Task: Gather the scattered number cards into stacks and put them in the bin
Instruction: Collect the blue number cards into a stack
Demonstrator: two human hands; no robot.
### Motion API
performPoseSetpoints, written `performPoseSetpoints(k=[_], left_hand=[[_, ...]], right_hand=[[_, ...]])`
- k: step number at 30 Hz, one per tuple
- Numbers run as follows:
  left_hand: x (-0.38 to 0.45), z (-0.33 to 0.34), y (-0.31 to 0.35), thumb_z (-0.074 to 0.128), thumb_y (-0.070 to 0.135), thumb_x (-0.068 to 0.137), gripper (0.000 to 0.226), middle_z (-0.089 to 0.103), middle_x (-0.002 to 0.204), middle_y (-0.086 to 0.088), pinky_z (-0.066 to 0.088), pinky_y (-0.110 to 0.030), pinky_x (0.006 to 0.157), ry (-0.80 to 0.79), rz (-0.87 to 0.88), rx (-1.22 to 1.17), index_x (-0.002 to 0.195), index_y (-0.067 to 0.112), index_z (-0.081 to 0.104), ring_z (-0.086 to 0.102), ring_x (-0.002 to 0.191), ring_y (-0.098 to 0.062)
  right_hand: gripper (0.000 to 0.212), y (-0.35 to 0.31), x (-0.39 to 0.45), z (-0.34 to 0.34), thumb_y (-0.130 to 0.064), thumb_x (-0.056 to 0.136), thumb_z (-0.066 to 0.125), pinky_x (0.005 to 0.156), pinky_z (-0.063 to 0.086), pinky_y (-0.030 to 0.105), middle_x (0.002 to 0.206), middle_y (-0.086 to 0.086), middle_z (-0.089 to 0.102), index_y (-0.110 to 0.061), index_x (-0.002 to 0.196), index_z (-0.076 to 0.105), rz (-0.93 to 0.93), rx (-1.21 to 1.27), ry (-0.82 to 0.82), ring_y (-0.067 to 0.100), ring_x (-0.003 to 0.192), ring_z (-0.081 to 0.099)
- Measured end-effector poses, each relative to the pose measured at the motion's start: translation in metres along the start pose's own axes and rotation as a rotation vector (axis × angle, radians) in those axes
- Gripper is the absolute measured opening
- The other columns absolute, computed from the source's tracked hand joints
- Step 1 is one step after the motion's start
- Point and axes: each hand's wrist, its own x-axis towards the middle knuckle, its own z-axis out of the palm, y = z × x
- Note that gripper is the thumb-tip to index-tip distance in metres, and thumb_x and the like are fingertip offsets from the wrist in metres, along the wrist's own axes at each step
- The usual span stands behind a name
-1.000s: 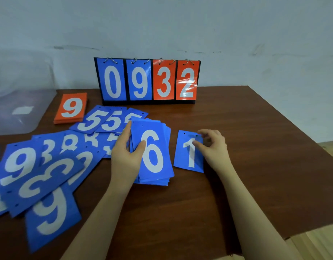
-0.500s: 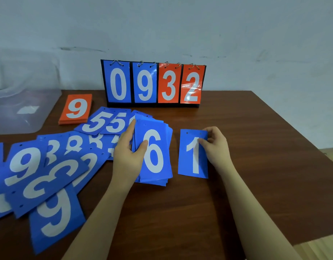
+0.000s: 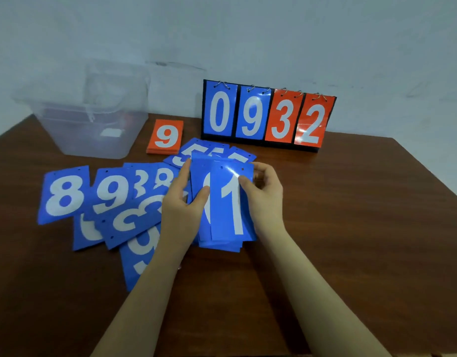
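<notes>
The 1 card (image 3: 231, 202) has moved left onto the stack (image 3: 219, 244), hiding its top numeral, long axis vertical in frame, pinched by the right hand (image 3: 264, 199); left hand (image 3: 182, 210) grips the stack.

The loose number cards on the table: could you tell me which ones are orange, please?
Only the orange 9 stack, lying between the clear bin and the scoreboard stand; all other loose cards are blue.

Both forearms reach forward, left hand (image 3: 182, 202) and right hand (image 3: 264, 199) each with fingers curled in a pinching grip.

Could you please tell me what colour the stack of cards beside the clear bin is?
Orange, with a white 9 on top, seen in the head view.
</notes>
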Motion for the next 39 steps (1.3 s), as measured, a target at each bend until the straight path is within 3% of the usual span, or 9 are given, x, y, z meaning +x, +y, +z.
performPoseSetpoints(k=[5,9,15,18,21,27,31,35,39], left_hand=[[0.001,-0.043,-0.003,0.065,0.016,0.084,0.067,0.047,0.117,0.017,0.046,-0.006,0.075,0.063,-0.07,0.026,0.142,0.024,0.032,0.052,0.097,0.012],[0.001,-0.084,-0.012,0.064,0.012,0.085,0.068,0.044,0.119,0.016,0.037,0.004,0.072,0.139,-0.109,0.066,0.143,0.023,0.03,0.042,0.089,0.031],[-0.007,-0.151,-0.01,0.065,0.015,0.085,0.066,0.046,0.123,0.016,0.044,-0.015,0.085,0.312,-0.146,0.066,0.142,0.028,0.034,0.047,0.11,0.0],[-0.012,-0.174,-0.013,0.064,0.014,0.086,0.064,0.047,0.123,0.015,0.043,-0.008,0.08,0.376,-0.129,0.104,0.142,0.027,0.035,0.048,0.107,0.001],[-0.019,-0.191,-0.017,0.063,0.016,0.086,0.064,0.048,0.126,0.011,0.044,-0.019,0.085,0.411,-0.147,0.118,0.142,0.028,0.035,0.049,0.109,-0.005],[-0.026,-0.206,-0.02,0.063,0.019,0.087,0.062,0.049,0.126,0.01,0.051,-0.032,0.087,0.428,-0.184,0.115,0.14,0.034,0.035,0.052,0.112,-0.01],[-0.028,-0.202,-0.024,0.062,0.019,0.087,0.061,0.05,0.13,0.006,0.048,-0.018,0.073,0.4,-0.194,0.106,0.141,0.032,0.035,0.053,0.108,-0.009],[-0.024,-0.192,-0.025,0.061,0.018,0.088,0.06,0.051,0.13,0.004,0.047,-0.017,0.071,0.393,-0.176,0.106,0.141,0.03,0.035,0.053,0.106,-0.01],[-0.017,-0.177,-0.018,0.061,0.018,0.088,0.06,0.051,0.129,0.007,0.052,-0.028,0.085,0.358,-0.172,0.101,0.141,0.028,0.035,0.053,0.11,-0.01]], right_hand=[[0.024,-0.002,-0.011,0.061,-0.011,0.087,0.063,0.068,0.046,0.013,0.087,-0.005,0.049,-0.02,0.108,0.055,0.04,0.03,-0.093,0.007,0.079,0.051],[0.024,-0.001,-0.017,0.097,-0.016,0.088,0.064,0.069,0.047,0.02,0.087,-0.005,0.051,-0.02,0.111,0.058,0.044,-0.028,-0.228,0.007,0.077,0.052],[0.015,0.003,-0.006,0.121,-0.021,0.088,0.064,0.083,0.043,0.023,0.111,-0.004,0.061,-0.02,0.103,0.064,-0.062,-0.348,-0.518,0.009,0.098,0.053],[0.044,0.005,-0.001,0.133,-0.036,0.082,0.07,0.102,0.034,0.031,0.126,-0.01,0.05,-0.03,0.122,0.054,-0.165,-0.587,-0.85,0.009,0.115,0.043],[0.062,0.012,-0.003,0.141,-0.056,0.075,0.068,0.104,0.012,0.033,0.138,-0.014,0.038,-0.041,0.13,0.045,-0.299,-0.909,-1.014,0.013,0.129,0.029],[0.055,0.009,-0.008,0.143,-0.053,0.072,0.073,0.108,0.012,0.038,0.125,-0.01,0.039,-0.032,0.116,0.048,-0.239,-0.946,-0.911,0.012,0.118,0.032],[0.036,0.004,-0.009,0.138,-0.04,0.076,0.074,0.102,0.018,0.036,0.104,-0.006,0.049,-0.027,0.097,0.048,-0.23,-0.899,-0.793,0.014,0.103,0.041],[0.02,-0.005,-0.002,0.123,-0.022,0.083,0.07,0.089,0.029,0.03,0.084,-0.01,0.049,-0.024,0.097,0.055,-0.229,-0.863,-0.781,0.013,0.087,0.05],[0.022,-0.009,-0.001,0.102,-0.014,0.084,0.069,0.064,0.039,0.018,0.083,-0.004,0.051,-0.022,0.103,0.063,-0.21,-0.659,-0.654,0.007,0.068,0.048]])
